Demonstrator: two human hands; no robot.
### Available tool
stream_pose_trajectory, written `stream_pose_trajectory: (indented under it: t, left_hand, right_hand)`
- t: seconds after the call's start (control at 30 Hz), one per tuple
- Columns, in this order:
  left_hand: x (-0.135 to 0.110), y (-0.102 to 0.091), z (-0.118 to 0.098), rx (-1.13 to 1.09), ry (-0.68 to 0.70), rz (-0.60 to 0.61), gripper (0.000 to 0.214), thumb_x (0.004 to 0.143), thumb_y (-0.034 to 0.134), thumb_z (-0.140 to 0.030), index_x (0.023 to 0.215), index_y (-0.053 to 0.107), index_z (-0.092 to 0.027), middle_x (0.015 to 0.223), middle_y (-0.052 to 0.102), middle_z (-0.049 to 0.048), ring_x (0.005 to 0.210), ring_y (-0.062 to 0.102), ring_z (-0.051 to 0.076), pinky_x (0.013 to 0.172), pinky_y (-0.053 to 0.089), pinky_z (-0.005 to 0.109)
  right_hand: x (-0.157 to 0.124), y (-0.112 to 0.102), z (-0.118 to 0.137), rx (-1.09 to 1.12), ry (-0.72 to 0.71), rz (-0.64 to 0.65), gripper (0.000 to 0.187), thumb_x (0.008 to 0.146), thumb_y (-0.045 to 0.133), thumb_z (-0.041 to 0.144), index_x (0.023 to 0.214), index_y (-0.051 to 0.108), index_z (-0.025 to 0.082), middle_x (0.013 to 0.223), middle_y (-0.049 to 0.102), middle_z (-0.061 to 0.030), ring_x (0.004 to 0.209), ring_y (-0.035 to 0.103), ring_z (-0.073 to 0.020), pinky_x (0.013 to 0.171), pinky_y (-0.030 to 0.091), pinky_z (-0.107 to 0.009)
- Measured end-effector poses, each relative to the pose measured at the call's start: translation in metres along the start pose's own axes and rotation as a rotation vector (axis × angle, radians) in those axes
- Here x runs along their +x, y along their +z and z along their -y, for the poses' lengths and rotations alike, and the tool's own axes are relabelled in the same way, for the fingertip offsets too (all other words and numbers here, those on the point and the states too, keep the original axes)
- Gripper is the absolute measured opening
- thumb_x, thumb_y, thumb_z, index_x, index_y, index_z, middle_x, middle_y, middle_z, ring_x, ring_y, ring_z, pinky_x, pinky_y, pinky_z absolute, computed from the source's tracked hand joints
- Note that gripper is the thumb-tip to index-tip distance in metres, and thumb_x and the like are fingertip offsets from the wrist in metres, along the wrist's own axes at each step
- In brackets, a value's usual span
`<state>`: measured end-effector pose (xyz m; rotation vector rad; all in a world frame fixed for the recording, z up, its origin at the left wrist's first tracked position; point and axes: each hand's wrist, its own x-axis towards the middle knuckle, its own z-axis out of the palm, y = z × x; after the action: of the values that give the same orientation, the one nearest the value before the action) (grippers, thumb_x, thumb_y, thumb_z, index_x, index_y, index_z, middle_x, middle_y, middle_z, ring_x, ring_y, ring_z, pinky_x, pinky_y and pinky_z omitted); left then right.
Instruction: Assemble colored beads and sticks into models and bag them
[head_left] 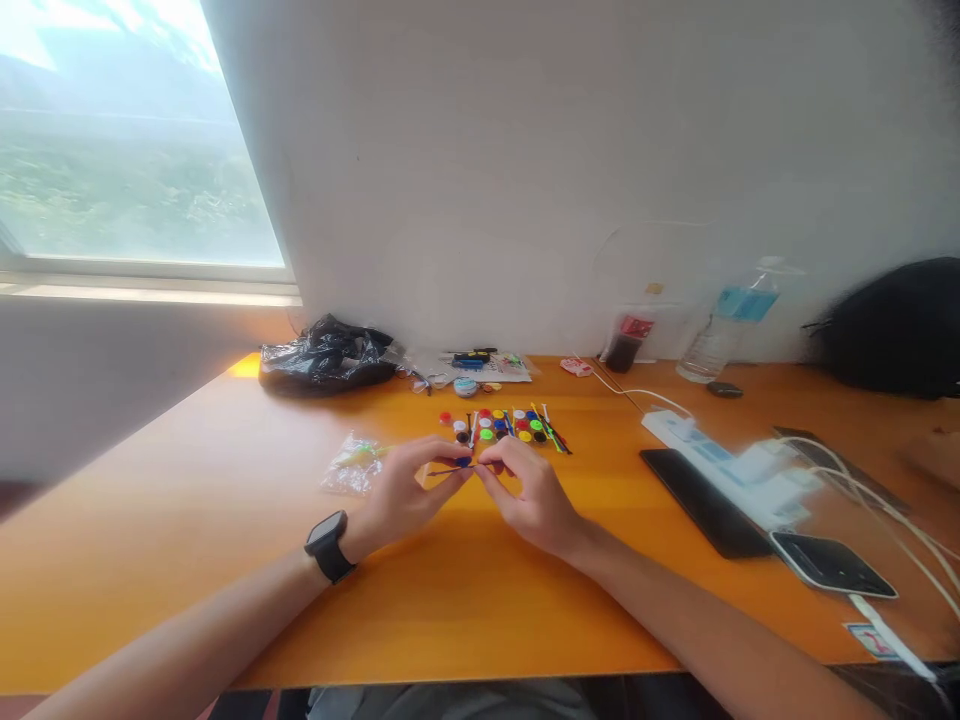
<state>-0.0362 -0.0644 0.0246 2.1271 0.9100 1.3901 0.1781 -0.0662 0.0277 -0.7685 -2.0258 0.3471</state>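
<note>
My left hand [409, 490], with a black watch on its wrist, and my right hand [525, 490] meet over the orange table [187, 540]. Both pinch a thin dark stick with a small blue piece [463, 463] on it, held between the fingertips of the two hands. Just beyond them lie several small round pieces in red, yellow, green, blue and white [499, 425] beside a few thin coloured sticks [551, 430].
A clear plastic bag [352, 465] lies left of my hands. A black plastic bag [326, 355], papers, a water bottle [724, 335], a dark cup [624, 345], a white power strip with cables [720, 460], two phones [829, 562] and a black backpack [896, 325] occupy the back and right.
</note>
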Motion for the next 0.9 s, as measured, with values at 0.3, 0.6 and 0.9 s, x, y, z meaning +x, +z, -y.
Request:
stream_pose_trajectory:
  t: [0.3, 0.6, 0.9]
  left_hand:
    - [0.002, -0.005, -0.004, -0.086, -0.020, 0.045, 0.011, 0.094, 0.074, -0.029, 0.099, 0.077, -0.019, 0.092, 0.078, 0.0061, 0.081, 0.072, 0.018, 0.076, 0.057, 0.029]
    - [0.013, -0.020, -0.011, -0.551, -0.391, 0.256, 0.025, 0.089, 0.080, -0.035, 0.104, 0.076, -0.016, 0.103, 0.078, 0.0106, 0.095, 0.074, 0.023, 0.086, 0.060, 0.034]
    - [0.013, -0.019, -0.009, -0.581, -0.420, 0.182, 0.027, 0.084, 0.086, -0.034, 0.098, 0.074, -0.015, 0.101, 0.078, 0.0092, 0.096, 0.075, 0.021, 0.096, 0.060, 0.037]
  right_hand:
    - [0.002, -0.003, 0.004, 0.069, -0.008, 0.023, 0.008, 0.104, 0.055, 0.020, 0.101, 0.061, 0.023, 0.092, 0.059, -0.0040, 0.088, 0.057, -0.0197, 0.081, 0.047, -0.034]
    - [0.006, -0.009, 0.009, 0.159, 0.036, 0.050, 0.014, 0.106, 0.051, 0.026, 0.102, 0.064, 0.025, 0.096, 0.060, -0.0058, 0.088, 0.057, -0.0216, 0.081, 0.048, -0.038]
    - [0.000, -0.017, 0.002, -0.011, -0.027, -0.070, 0.047, 0.107, 0.045, 0.036, 0.155, 0.045, 0.037, 0.126, 0.052, -0.0102, 0.119, 0.052, -0.0295, 0.106, 0.043, -0.051]
